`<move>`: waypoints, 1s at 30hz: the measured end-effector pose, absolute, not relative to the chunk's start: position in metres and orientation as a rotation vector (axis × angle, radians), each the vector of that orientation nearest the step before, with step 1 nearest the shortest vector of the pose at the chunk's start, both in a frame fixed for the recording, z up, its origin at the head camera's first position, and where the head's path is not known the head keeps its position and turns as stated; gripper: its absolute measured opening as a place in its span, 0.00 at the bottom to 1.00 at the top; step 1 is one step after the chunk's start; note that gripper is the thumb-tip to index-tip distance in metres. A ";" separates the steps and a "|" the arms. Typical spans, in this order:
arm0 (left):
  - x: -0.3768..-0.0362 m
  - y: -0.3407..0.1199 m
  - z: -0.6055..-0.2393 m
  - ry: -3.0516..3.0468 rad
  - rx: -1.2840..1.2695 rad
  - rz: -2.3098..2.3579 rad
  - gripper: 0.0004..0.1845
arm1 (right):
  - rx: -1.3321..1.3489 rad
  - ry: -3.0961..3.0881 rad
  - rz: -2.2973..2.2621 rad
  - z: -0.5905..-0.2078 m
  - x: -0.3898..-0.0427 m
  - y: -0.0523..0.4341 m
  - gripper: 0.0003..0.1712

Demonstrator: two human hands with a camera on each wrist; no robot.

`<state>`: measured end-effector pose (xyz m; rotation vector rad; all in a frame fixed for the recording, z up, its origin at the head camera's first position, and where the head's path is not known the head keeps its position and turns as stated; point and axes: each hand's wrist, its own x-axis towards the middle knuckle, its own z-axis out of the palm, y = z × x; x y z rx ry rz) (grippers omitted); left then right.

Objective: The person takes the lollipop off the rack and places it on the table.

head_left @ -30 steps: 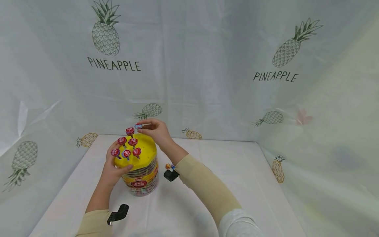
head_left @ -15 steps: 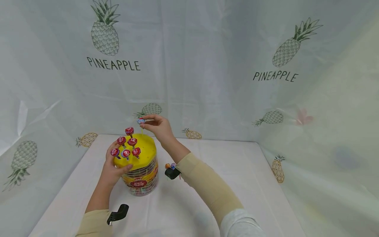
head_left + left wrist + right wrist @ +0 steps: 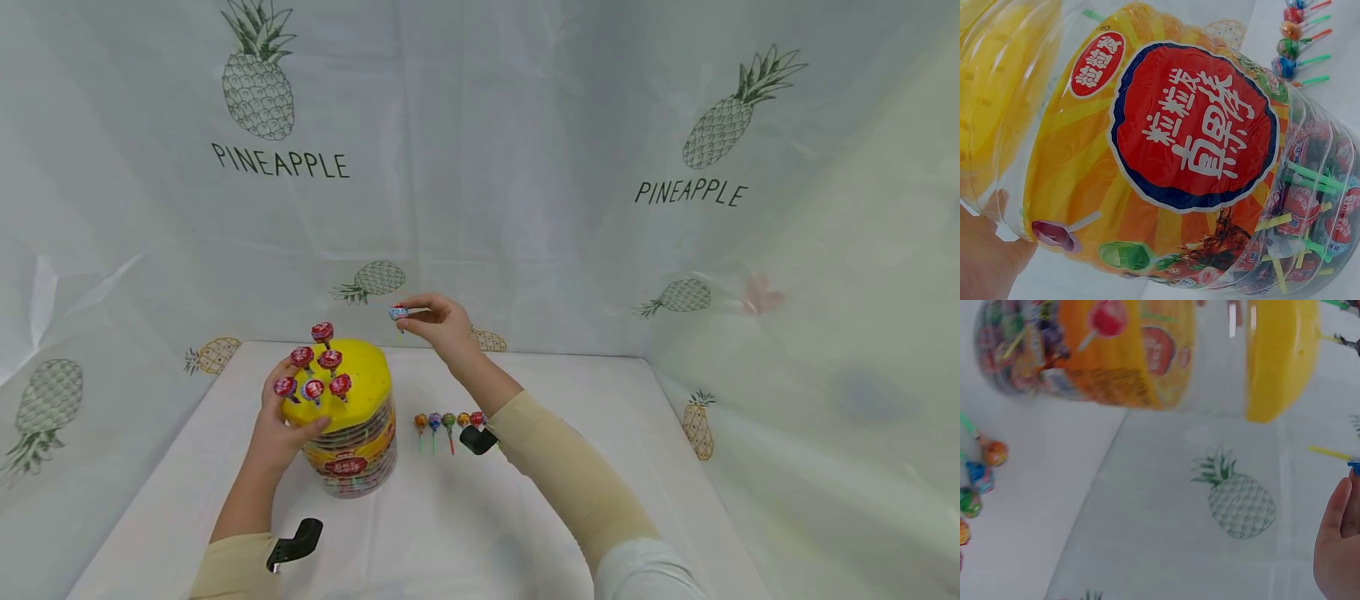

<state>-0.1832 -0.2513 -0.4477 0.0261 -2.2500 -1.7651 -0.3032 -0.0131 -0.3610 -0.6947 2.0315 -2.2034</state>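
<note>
A clear plastic jar [image 3: 348,467] of lollipops, with a yellow and red label, stands upright on the table under a yellow lid [image 3: 371,371]. Several red-wrapped lollipops [image 3: 330,360] stick up from the lid's left part. My left hand [image 3: 279,427] grips the jar at the lid, its thumb in front and fingers round the left side. To the right of the lid, in the air, my right hand [image 3: 444,327] pinches a blue-and-red wrapped lollipop [image 3: 398,312] by its head. That lollipop's yellow stick [image 3: 1329,452] points down in the head view.
Right of the jar, several lollipops [image 3: 449,420] lie in a row on the white table [image 3: 555,483], partly covered by the right wrist's black camera [image 3: 477,440]. A pale curtain [image 3: 510,208] with pineapple prints hangs behind the table and along its sides.
My right hand has lifted the lollipop from over the lid and carried it to the right. More of the lollipop row shows now. My left hand keeps its hold on the jar.
</note>
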 end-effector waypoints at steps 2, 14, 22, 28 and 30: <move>-0.183 -0.252 -0.448 -2.260 0.031 -1.751 0.52 | -0.659 2.059 -2.172 -0.366 -0.303 -0.004 0.12; -0.184 -0.250 -0.449 -2.247 0.019 -1.729 0.50 | -0.546 2.092 -2.084 -0.409 -0.297 0.027 0.13; -0.184 -0.249 -0.449 -2.240 0.023 -1.735 0.50 | -0.424 2.042 -2.072 -0.449 -0.286 0.030 0.12; -0.184 -0.249 -0.448 -2.227 0.020 -1.749 0.50 | -0.318 2.016 -2.067 -0.474 -0.277 0.027 0.12; -0.184 -0.249 -0.449 -2.226 0.021 -1.754 0.50 | -0.300 2.016 -2.062 -0.483 -0.274 0.027 0.13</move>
